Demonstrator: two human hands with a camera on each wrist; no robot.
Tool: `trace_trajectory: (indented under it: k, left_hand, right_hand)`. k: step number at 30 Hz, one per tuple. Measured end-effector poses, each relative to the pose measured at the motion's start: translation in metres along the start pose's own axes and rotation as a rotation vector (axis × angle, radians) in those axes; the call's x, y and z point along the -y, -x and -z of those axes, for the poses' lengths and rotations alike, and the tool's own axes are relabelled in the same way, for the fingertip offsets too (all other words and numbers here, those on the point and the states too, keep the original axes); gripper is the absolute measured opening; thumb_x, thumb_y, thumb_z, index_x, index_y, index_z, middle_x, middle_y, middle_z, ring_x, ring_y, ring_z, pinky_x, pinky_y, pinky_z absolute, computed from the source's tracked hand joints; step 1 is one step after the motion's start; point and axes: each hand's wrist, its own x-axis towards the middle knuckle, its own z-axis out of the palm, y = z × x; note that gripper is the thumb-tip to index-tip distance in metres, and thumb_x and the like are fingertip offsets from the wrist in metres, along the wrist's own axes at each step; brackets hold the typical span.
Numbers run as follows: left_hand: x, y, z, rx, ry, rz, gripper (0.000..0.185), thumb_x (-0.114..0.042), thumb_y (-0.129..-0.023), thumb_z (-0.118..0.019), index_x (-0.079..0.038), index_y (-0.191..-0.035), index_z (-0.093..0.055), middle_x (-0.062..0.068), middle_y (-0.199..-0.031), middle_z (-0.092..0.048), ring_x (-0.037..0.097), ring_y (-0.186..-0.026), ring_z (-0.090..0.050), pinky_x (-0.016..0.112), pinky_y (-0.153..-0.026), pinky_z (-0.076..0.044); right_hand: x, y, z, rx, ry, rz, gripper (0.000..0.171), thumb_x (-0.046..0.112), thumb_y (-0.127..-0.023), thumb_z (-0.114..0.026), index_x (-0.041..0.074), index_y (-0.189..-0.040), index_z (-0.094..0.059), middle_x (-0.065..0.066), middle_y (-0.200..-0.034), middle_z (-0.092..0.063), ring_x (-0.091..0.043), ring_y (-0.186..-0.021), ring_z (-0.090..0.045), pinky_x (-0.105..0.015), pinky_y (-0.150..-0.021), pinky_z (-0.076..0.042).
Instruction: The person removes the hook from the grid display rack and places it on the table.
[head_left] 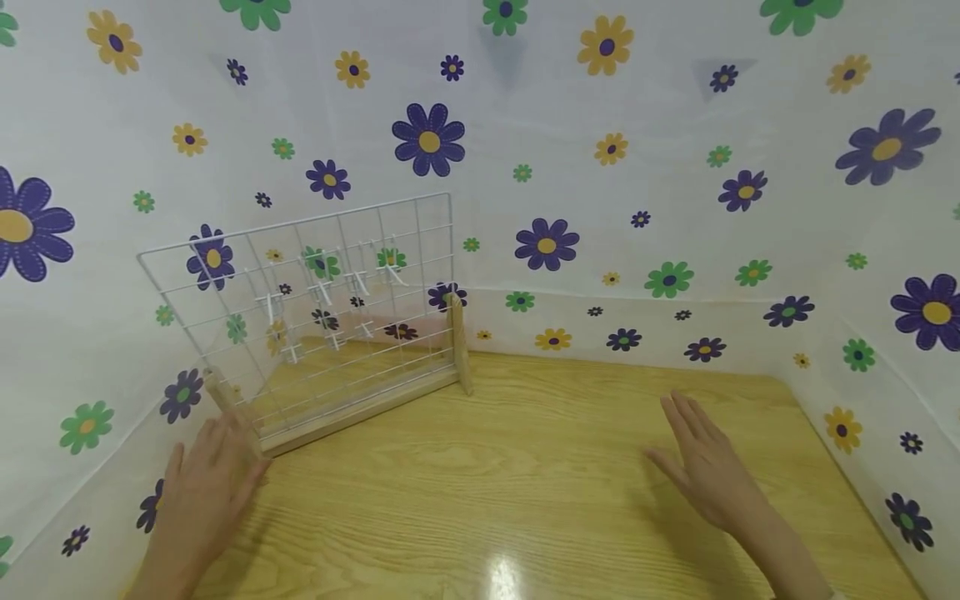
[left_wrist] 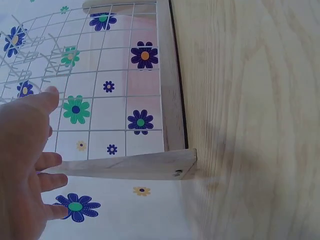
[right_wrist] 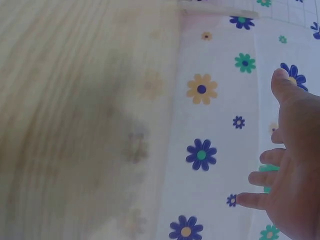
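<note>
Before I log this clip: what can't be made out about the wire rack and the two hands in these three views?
- Head view: whether the left hand touches the rack; its fingertips overlap the near wooden foot.
- Head view: the white pegs are too small to count.
- Left wrist view: the frame's edge cuts off the rack's upper part.
- Right wrist view: the right hand is cut off at the edge; the table is blurred.
</note>
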Motion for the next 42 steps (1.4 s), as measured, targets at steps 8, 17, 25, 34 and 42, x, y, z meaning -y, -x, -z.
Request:
trace_trajectory:
  k: [8,17,25,34,42]
  left_hand:
    - [0.002,0.005,0.008,-0.212,0.049,0.207,0.060,-0.029,-0.105,-0.060,-0.003,-0.156,-0.041,0.025,-0.156,-0.044,0.049,-0.139,-0.044,0.061,-0.119,-0.033]
    - [0.004,-0.006,0.008,-0.375,0.183,0.378,0.053,-0.022,-0.103,-0.061,-0.003,-0.152,-0.048,0.025,-0.150,-0.051,0.046,-0.138,-0.047,0.060,-0.116,-0.038]
    - [0.002,-0.019,0.003,-0.435,0.331,0.393,0.051,-0.018,-0.104,-0.061,0.000,-0.150,-0.049,0.023,-0.150,-0.050,0.043,-0.135,-0.049,0.017,-0.108,-0.037]
    - [-0.001,-0.035,0.003,-0.456,0.451,0.502,0.054,-0.023,-0.106,-0.055,-0.007,-0.156,-0.043,0.017,-0.152,-0.048,0.038,-0.132,-0.054,0.008,-0.101,-0.043]
    - [0.000,-0.046,0.003,-0.403,0.541,0.632,0.055,-0.031,-0.108,-0.049,-0.014,-0.160,-0.039,0.007,-0.159,-0.043,0.032,-0.138,-0.051,0.024,-0.110,-0.048]
  right_hand:
    - [0.024,-0.037,-0.006,-0.046,-0.023,0.083,0.077,0.035,-0.104,-0.065,-0.008,-0.158,-0.029,-0.033,-0.157,-0.037,-0.053,-0.142,-0.035,-0.072,-0.113,-0.032]
    - [0.047,-0.070,-0.019,-0.052,-0.097,0.090,0.065,0.034,-0.107,-0.060,-0.005,-0.154,-0.040,-0.029,-0.151,-0.047,-0.049,-0.136,-0.046,-0.067,-0.109,-0.042]
    - [0.066,-0.095,-0.024,-0.057,-0.166,0.095,0.062,0.035,-0.108,-0.058,0.000,-0.156,-0.040,-0.024,-0.145,-0.055,-0.042,-0.126,-0.058,-0.063,-0.101,-0.051]
    - [0.098,-0.125,-0.030,-0.117,-0.177,0.148,0.058,0.036,-0.106,-0.060,0.002,-0.152,-0.047,-0.020,-0.143,-0.058,-0.037,-0.117,-0.064,-0.057,-0.090,-0.058]
    - [0.113,-0.156,-0.044,-0.124,-0.363,0.142,0.053,0.031,-0.109,-0.056,-0.002,-0.149,-0.049,-0.022,-0.141,-0.059,-0.035,-0.116,-0.064,-0.051,-0.095,-0.058]
